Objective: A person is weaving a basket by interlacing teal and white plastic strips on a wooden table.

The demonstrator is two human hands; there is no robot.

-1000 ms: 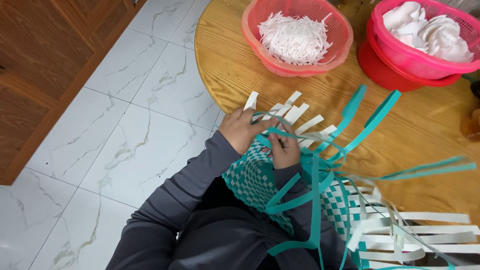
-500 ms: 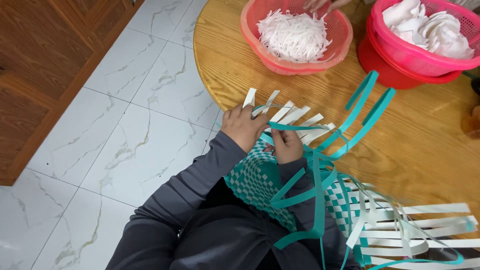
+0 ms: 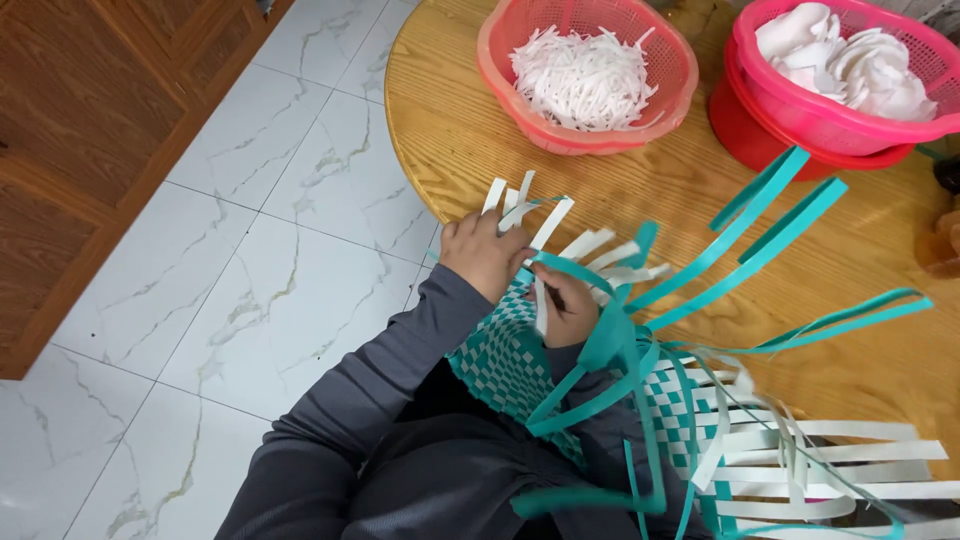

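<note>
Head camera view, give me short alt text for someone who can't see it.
Seen from above, a person's left hand and right hand work white and teal strips into a checkered woven piece at the edge of a round wooden table. Behind sit a basket of white shreds and a pink basket of white pieces.

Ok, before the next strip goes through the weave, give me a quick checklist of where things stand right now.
1. Left hand pressing on the white strips at the woven edge: ok.
2. Right hand pinching a white strip upright between its fingers: ok.
3. Checkered teal-and-white woven panel lying across the lap, against the round wooden table: ok.
4. Loose teal strips fanned out over the table, away from the hands: ok.
5. Whether the held strip is already tucked under a teal one: cannot tell.
</note>
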